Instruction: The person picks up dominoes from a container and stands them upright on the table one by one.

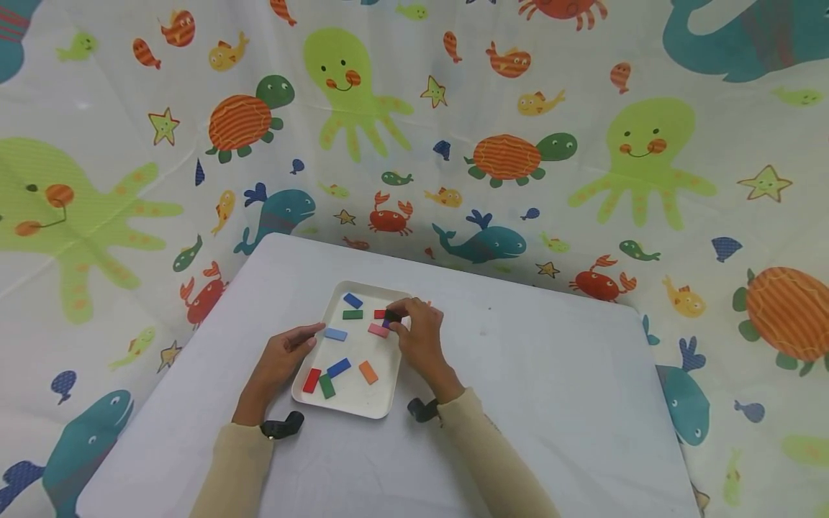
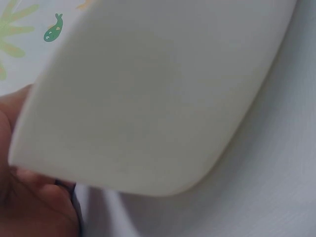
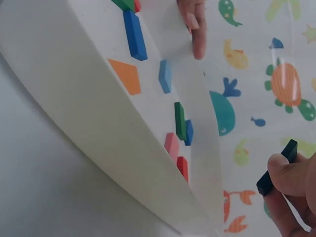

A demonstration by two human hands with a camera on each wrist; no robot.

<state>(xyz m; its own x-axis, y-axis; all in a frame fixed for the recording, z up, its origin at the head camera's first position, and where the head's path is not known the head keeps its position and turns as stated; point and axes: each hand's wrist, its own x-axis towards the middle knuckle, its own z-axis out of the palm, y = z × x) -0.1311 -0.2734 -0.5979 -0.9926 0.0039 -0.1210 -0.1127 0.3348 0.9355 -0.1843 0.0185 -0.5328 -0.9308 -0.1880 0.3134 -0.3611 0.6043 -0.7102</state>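
Note:
A white tray lies on the table with several small coloured blocks in it. My left hand grips the tray's left rim, its fingertips right at the edge; in the left wrist view the tray wall hides part of it. Above the right side of the tray, my right hand pinches a dark green block between thumb and fingers. Close below are a pink block and a red block. A purple patch shows just under the held block.
Toward the tray's back lie a blue block and a green block, with a light blue block nearer. Red, green, blue and orange blocks lie in front. A sea-animal curtain hangs behind the white-covered table.

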